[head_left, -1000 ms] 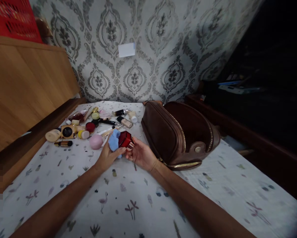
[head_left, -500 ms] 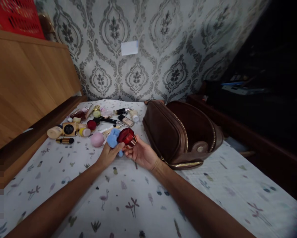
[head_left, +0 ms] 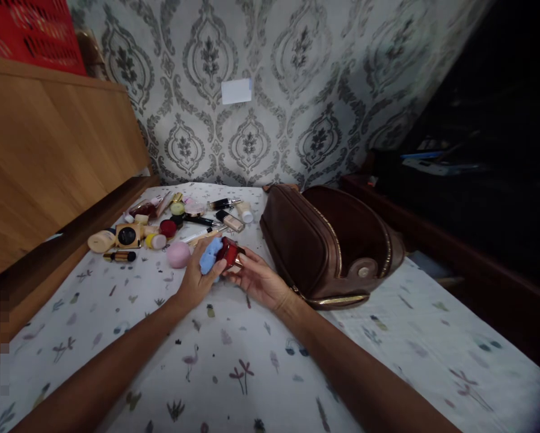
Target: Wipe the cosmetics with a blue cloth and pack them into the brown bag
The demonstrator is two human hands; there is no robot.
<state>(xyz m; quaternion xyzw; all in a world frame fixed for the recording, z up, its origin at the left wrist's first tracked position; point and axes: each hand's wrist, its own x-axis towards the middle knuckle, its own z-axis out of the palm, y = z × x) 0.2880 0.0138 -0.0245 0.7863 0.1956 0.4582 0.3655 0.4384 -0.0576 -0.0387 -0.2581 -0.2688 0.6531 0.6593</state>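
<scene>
My left hand (head_left: 195, 280) is closed on a crumpled blue cloth (head_left: 210, 256), pressing it against the base end of a red faceted bottle (head_left: 230, 252), which looks like a perfume bottle. From the other side, my right hand (head_left: 261, 280) grips the bottle near its gold-coloured end. Both hands meet above the patterned sheet, the bottle tilted between them. Close by on the left lies a round pink sponge (head_left: 178, 255). To the right of the hands stands a brown leather toiletry bag (head_left: 297, 240), its zipped top gaping.
Behind the hands are several cosmetics, among them a foundation bottle (head_left: 230, 221), a red round jar (head_left: 167, 228) and a gold square compact (head_left: 128, 236). A wooden cabinet (head_left: 58, 120) borders the left side; a papered wall (head_left: 252, 144) rises at the back.
My left hand has brought the blue cloth further round the bottle. The bottle has turned and tilted, and my right fingers now wrap over its gold-coloured end.
</scene>
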